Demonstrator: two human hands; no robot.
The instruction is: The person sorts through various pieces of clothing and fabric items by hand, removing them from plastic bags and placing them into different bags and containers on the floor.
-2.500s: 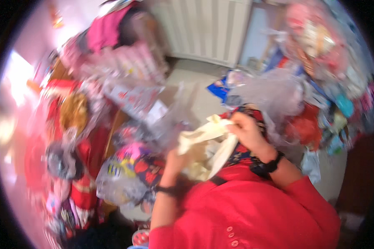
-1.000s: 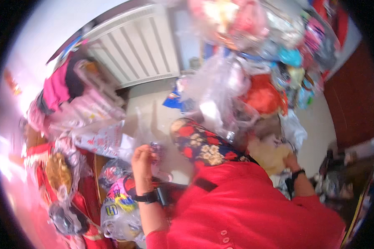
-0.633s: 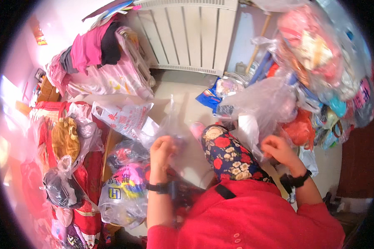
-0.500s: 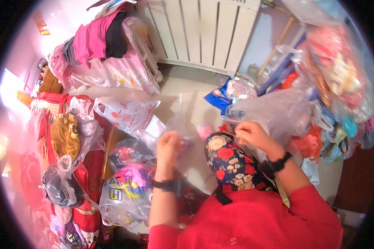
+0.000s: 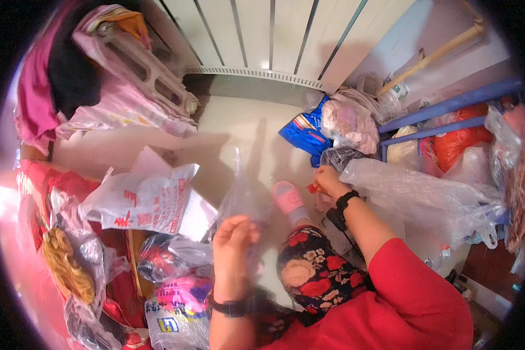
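My left hand has its fingers curled closed, with a thin clear plastic bag at the fingertips. The bag stands up narrow and crumpled beyond the hand, and the grip itself is partly hidden. Farther right, past my knee, my right hand pinches a small red scrap whose kind I cannot make out. A large clear plastic bag lies just right of that hand. Left of my left hand is a white plastic bag with red print, over a white sheet.
A radiator stands at the far side. Blue packaging and a pink bundle lie before it. Blue rails hold bagged things at right. A filled bag and a brown cloth are at left. My pink shoe is on the floor.
The view has tipped and shifted toward the right. My right hand has reached forward to the small red scrap, which was beside it before. The left hand stays closed by the clear bag.
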